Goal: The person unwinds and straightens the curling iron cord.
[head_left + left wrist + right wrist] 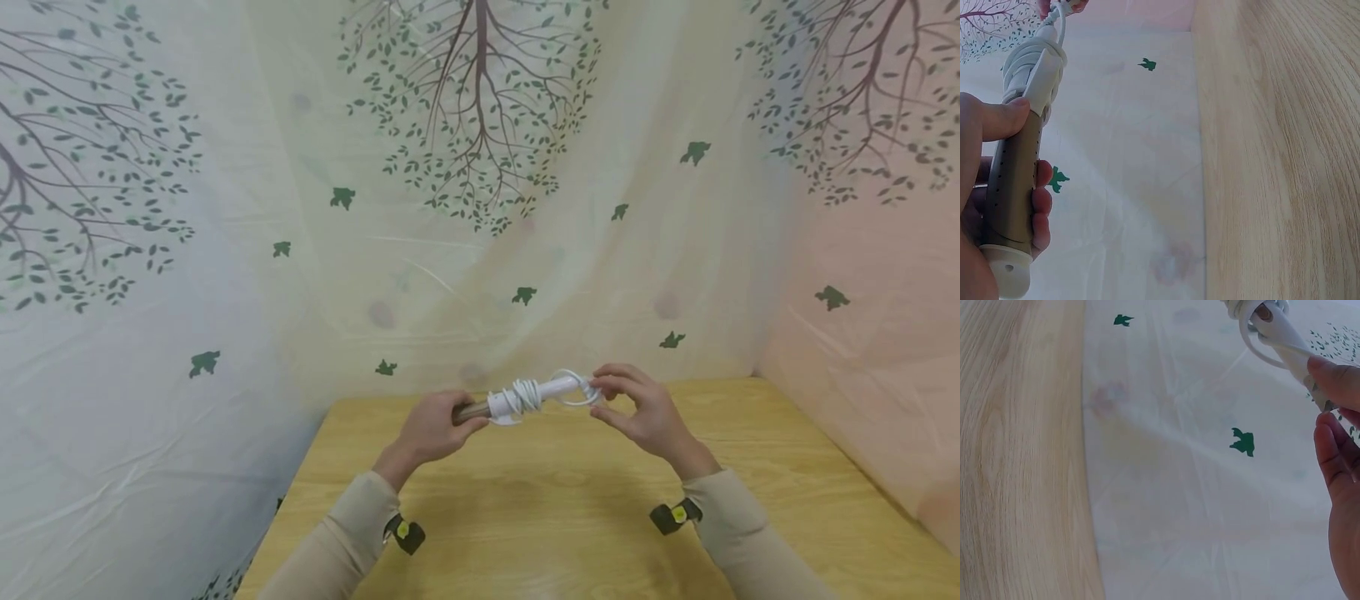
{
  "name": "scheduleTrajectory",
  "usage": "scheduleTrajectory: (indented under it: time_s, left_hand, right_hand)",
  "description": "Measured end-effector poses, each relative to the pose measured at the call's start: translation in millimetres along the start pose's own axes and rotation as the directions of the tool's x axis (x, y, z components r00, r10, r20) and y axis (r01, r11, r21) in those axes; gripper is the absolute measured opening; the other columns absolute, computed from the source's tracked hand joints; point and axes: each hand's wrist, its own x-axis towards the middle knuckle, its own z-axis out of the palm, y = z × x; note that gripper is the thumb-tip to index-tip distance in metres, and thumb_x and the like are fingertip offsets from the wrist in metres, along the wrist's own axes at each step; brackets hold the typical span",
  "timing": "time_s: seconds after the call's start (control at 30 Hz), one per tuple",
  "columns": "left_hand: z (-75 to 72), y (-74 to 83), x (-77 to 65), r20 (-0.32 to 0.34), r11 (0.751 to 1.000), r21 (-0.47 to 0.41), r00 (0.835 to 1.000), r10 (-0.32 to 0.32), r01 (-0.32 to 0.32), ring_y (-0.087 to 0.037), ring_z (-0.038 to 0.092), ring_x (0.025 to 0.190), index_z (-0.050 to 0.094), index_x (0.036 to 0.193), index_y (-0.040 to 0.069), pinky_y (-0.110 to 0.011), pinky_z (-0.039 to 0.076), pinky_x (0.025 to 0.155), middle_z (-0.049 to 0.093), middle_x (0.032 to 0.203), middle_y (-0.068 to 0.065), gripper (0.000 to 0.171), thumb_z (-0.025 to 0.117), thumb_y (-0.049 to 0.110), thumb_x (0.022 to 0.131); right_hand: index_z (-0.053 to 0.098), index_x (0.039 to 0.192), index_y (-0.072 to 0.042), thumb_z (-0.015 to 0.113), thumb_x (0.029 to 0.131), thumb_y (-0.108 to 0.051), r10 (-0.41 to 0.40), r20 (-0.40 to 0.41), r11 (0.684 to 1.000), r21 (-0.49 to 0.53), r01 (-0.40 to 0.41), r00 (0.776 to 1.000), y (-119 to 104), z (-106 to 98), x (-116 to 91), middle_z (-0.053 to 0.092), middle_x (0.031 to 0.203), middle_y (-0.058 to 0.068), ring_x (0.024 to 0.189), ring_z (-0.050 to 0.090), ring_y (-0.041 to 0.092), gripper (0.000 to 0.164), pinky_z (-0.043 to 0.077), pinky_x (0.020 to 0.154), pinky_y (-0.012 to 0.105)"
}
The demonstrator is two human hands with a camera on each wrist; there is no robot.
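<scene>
A curling iron (555, 387) with a white handle is held above the table, tilted up slightly to the right. My left hand (435, 429) grips its gold-brown barrel (1015, 181), which has small holes and a white tip (1007, 272). In the left wrist view the thumb lies by the white clamp lever (1042, 81). A white cord (517, 397) is wound several times around the handle, with a loose loop near its far end. There, my right hand (651, 417) pinches the cord between thumb and fingers; the exact contact is partly hidden.
Below both hands lies a wooden table (510, 508). Pale cloth walls (450, 275) printed with trees and green leaf shapes stand behind the table and on both sides. Each sleeved forearm carries a dark wrist camera (408, 533).
</scene>
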Motion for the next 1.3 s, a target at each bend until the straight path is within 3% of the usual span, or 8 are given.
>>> scheduleTrajectory:
  time_s: [0.43, 0.57, 0.73, 0.93, 1.13, 1.3]
  left_hand:
    - [-5.9, 0.8, 3.3, 0.054, 0.994, -0.108, 0.998, 0.024, -0.018, -0.005, 0.049, 0.056, 0.07, 0.095, 0.015, -0.023, 0.042, 0.053, 0.063, 0.075, 0.008, 0.02, 0.073, 0.033, 0.087]
    - [-4.6, -0.2, 2.9, 0.06, 0.991, -0.134, 0.998, 0.015, -0.007, -0.005, 0.052, 0.059, 0.072, 0.097, 0.015, -0.023, 0.044, 0.056, 0.066, 0.079, 0.008, 0.021, 0.075, 0.031, 0.085]
    - [-2.1, -0.7, 2.2, 0.03, 0.987, -0.159, 0.999, 0.019, -0.014, -0.005, 0.057, 0.066, 0.073, 0.102, 0.012, -0.024, 0.047, 0.061, 0.071, 0.088, 0.003, 0.026, 0.079, 0.028, 0.082]
    - [4.5, -0.4, -0.5, -0.051, 0.982, -0.177, 0.997, 0.061, -0.069, -0.006, 0.062, 0.072, 0.074, 0.103, 0.011, -0.023, 0.049, 0.064, 0.074, 0.094, -0.001, 0.03, 0.083, 0.025, 0.077]
    - [10.3, 0.4, -3.6, -0.094, 0.977, -0.196, 0.993, 0.071, -0.088, -0.005, 0.062, 0.069, 0.075, 0.097, 0.01, -0.022, 0.049, 0.063, 0.074, 0.089, 0.0, 0.027, 0.085, 0.022, 0.075]
    - [10.0, 2.6, -4.8, -0.084, 0.977, -0.196, 0.994, 0.071, -0.087, -0.004, 0.061, 0.068, 0.075, 0.096, 0.01, -0.021, 0.049, 0.062, 0.074, 0.087, -0.001, 0.027, 0.084, 0.024, 0.075]
  right_hand:
    - [0.066, 0.119, -0.005, 0.087, 0.059, 0.007, -0.107, 0.029, 0.994, -0.029, 0.107, 0.994, 5.0, -2.5, -2.8, 0.062, 0.122, 0.01, 0.088, 0.059, 0.012, 0.065, 0.045, 0.082, 0.011]
    - [0.067, 0.117, -0.005, 0.087, 0.057, 0.009, -0.142, 0.003, 0.989, -0.029, 0.142, 0.99, 5.1, -2.2, -4.4, 0.064, 0.12, 0.01, 0.086, 0.061, 0.014, 0.065, 0.046, 0.081, 0.011]
    - [0.07, 0.112, -0.004, 0.088, 0.052, 0.01, -0.179, -0.058, 0.984, -0.018, 0.178, 0.982, 5.1, -0.8, -4.0, 0.068, 0.114, 0.013, 0.082, 0.064, 0.015, 0.064, 0.048, 0.077, 0.013]
    - [0.072, 0.104, 0.0, 0.088, 0.047, 0.006, -0.206, -0.12, 0.979, -0.012, 0.206, 0.971, 9.2, 2.9, -7.5, 0.069, 0.106, 0.017, 0.078, 0.064, 0.018, 0.059, 0.05, 0.075, 0.016]
    - [0.072, 0.101, 0.001, 0.088, 0.062, -0.011, -0.239, -0.144, 0.97, 0.006, 0.242, 0.96, 11.6, 4.1, -10.1, 0.07, 0.102, 0.016, 0.082, 0.063, 0.016, 0.044, 0.048, 0.081, 0.012]
    - [0.072, 0.098, 0.001, 0.09, 0.06, -0.011, -0.256, -0.151, 0.966, 0.003, 0.26, 0.955, 11.2, 4.9, -9.4, 0.07, 0.098, 0.014, 0.081, 0.063, 0.017, 0.044, 0.049, 0.08, 0.014]
